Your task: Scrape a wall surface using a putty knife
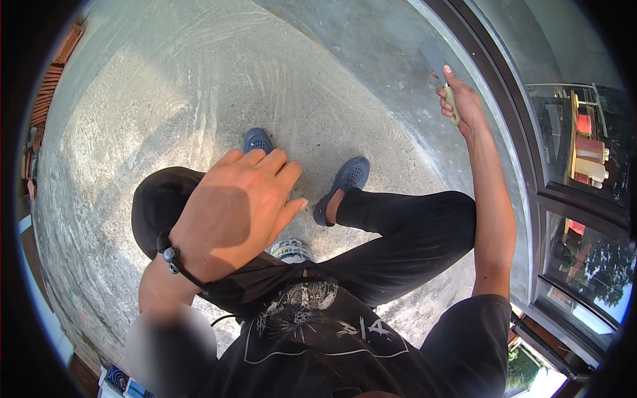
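Note:
At the right, my right hand (465, 102) grips the pale handle of a putty knife (432, 55), with the thumb laid along the base of its wide metal blade. Its blade lies over a smooth grey cement wall (383, 74) below the dark window frame; whether it touches is unclear. Close to the camera, my left hand (239, 214) is raised above my bent knee, back upward. Its fingers curl down and the thumb stands apart, with nothing visible in it. Its palm and fingertips are hidden. A dark bead bracelet (170, 253) circles that wrist.
Between my legs is a printed white bucket (291, 250), partly hidden. My clogs (352, 174) rest on a rough concrete floor (239, 84). Stacked terracotta tiles (47, 89) line the left edge. Glass panes in a dark frame (535, 174) reflect plastic jugs at the right.

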A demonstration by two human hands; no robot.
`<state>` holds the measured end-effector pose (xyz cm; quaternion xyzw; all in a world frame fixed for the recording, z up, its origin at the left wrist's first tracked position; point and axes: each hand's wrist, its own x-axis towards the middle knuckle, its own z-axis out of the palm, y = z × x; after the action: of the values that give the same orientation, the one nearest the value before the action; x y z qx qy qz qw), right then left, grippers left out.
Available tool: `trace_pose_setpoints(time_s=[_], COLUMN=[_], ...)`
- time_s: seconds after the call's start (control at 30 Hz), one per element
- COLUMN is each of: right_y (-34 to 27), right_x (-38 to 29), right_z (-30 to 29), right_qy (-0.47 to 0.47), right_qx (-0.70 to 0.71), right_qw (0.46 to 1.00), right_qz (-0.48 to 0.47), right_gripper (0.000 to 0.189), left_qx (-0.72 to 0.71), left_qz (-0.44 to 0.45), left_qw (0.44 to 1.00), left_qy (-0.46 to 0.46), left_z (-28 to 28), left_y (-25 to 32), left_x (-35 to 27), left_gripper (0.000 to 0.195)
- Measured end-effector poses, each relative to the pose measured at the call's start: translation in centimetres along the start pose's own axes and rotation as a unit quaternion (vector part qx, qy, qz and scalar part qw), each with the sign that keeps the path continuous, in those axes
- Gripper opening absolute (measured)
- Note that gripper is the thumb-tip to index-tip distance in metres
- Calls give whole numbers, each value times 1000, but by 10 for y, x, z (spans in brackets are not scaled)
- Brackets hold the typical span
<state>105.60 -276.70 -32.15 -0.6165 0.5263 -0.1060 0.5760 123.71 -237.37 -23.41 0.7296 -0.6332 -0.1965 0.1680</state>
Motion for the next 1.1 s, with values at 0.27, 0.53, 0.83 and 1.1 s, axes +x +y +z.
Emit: trace_pose_setpoints(time_s=[0.27, 0.53, 0.83, 1.1], right_y=[1, 2, 2, 2], right_x=[-2, -2, 0, 0], right_z=[2, -1, -2, -1], right_qy=[-4, -3, -7, -4], right_qx=[-5, -10, 0, 2], right_qw=[1000, 1000, 1000, 1000], right_qz=[-9, -9, -8, -5], right_gripper=[58, 55, 52, 54], left_qx=[-8, -18, -22, -47], left_qz=[0, 9, 15, 22], left_qw=[1000, 1000, 1000, 999], left_qy=[2, -12, -10, -18], left_z=[0, 2, 2, 3], left_y=[2, 1, 2, 1], left_x=[1, 3, 3, 0], left_gripper=[12, 12, 12, 12])
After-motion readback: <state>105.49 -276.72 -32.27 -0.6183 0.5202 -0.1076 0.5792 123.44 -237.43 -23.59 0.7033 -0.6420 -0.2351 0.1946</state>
